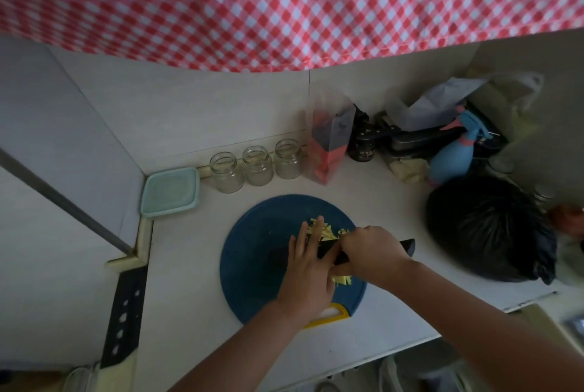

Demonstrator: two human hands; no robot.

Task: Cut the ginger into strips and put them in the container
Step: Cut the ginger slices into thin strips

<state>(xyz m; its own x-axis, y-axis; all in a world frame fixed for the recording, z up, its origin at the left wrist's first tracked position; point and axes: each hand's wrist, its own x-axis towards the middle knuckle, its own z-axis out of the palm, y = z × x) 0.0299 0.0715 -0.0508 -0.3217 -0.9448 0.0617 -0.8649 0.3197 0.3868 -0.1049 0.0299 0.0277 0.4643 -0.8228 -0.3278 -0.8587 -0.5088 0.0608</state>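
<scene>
Hands [308, 268] number two, jars [256, 165] three, knife [407, 247] one.

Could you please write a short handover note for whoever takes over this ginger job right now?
Left hand: flat on the board, fingers beside the ginger strips.
Right hand: closed on the black knife, blade by the pile.
Things: strips lie on the blue cutting board, a few more near its front edge under the hands. The green-lidded container sits shut at the back left.
Done: ginger mostly cut into strips.
Left: finish any cutting, open the container, move the strips in.
</scene>
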